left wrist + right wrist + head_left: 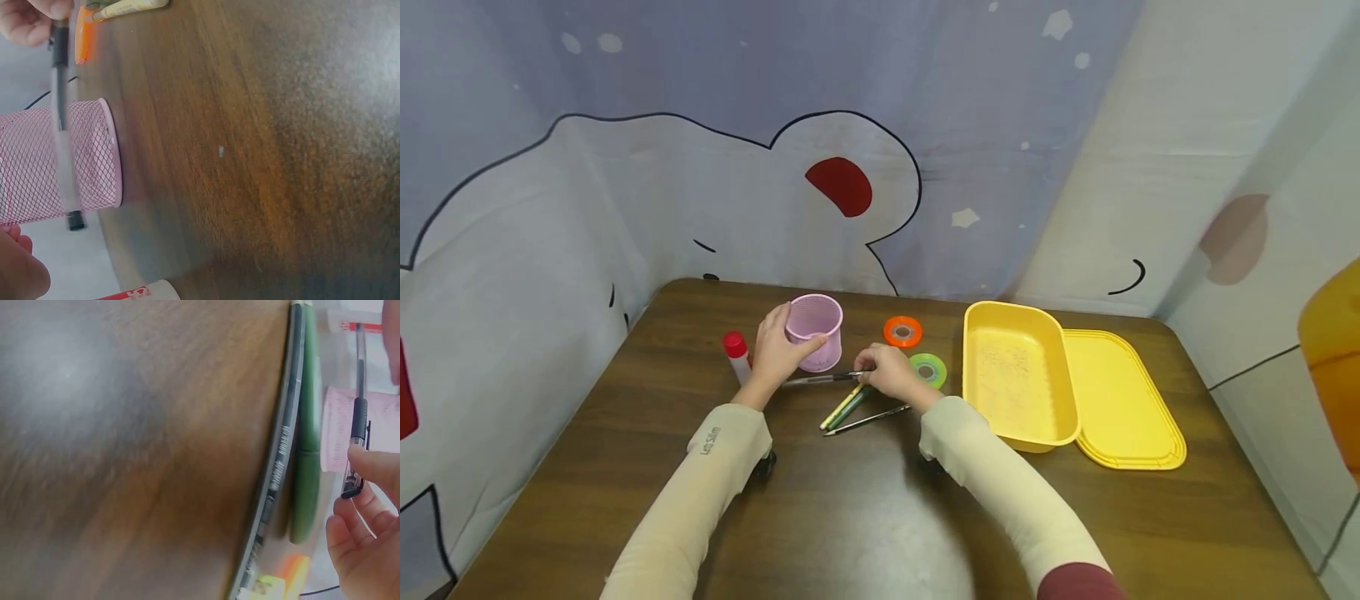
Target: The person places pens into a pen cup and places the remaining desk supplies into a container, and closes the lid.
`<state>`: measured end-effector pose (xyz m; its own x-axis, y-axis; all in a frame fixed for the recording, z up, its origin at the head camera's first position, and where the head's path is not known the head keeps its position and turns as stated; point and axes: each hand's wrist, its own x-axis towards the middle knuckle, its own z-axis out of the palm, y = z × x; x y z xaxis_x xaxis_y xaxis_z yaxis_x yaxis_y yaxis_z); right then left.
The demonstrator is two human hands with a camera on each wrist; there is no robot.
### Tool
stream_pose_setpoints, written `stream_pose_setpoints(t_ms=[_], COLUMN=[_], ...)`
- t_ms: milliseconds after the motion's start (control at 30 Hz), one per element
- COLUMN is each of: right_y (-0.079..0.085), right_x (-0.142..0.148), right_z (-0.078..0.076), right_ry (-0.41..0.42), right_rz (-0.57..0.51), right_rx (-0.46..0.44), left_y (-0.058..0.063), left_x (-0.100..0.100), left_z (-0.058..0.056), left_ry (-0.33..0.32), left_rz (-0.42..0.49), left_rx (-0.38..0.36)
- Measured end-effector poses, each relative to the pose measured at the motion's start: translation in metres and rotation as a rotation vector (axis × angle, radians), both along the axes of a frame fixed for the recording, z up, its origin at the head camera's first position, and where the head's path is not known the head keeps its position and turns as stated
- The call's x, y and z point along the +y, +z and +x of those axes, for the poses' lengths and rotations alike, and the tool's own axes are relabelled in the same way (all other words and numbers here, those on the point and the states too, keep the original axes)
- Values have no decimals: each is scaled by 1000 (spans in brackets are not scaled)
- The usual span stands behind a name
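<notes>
Your right hand (891,371) pinches a slim clear-barrelled pen with a black grip (359,415) between thumb and fingers near its clip end, while your left hand (775,354) holds a pink mesh cup (829,357), thumb across the front and fingers along the side. The cup stands upright on the dark wood-grain tabletop (617,433), mouth up, toward the far edge. The pen lies roughly level in your grip, its black tip end toward your left; the left wrist view sets it across the front of the cup, though whether the two touch cannot be told. Just beside your left wrist stands a white tube with a red cap (737,354). On your side of the right hand, a pale yellow stick (838,411), a dark green pen (306,431) and a slender black pencil (278,450) fan out close together on the wood. Beyond that hand lies a flat orange ring-shaped roll (891,333); a bright green roll (936,365) sits just beside the wrist. To your right, a deep yellow rectangular plastic bin (1037,442) stands next to its flat yellow lid (1120,408). Cream sleeves (685,492) cover both your forearms, and a cartoon-printed cloth backdrop (985,167) hangs behind the scene.
</notes>
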<state>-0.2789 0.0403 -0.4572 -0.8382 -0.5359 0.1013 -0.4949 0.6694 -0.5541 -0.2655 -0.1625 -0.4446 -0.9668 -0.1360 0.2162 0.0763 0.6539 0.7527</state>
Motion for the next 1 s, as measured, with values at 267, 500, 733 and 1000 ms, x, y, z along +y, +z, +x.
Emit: stream_pose_setpoints(t_ms=[267, 500, 733, 1000], right_y=[29, 63, 98, 119], right_x=[18, 40, 53, 56], right_z=[10, 12, 2, -10], right_ry=[86, 146, 81, -18], right_rz=[-38, -18, 17, -54], right_rx=[-12, -5, -3, -16], left_y=[-2, -3, -2, -4], left_x=[-3, -3, -4, -2], left_z=[-2, -3, -3, -3], left_ry=[-5, -4, -6, -8], left_rz=[-20, -31, -24, -27], left_rx=[5, 4, -1, 3])
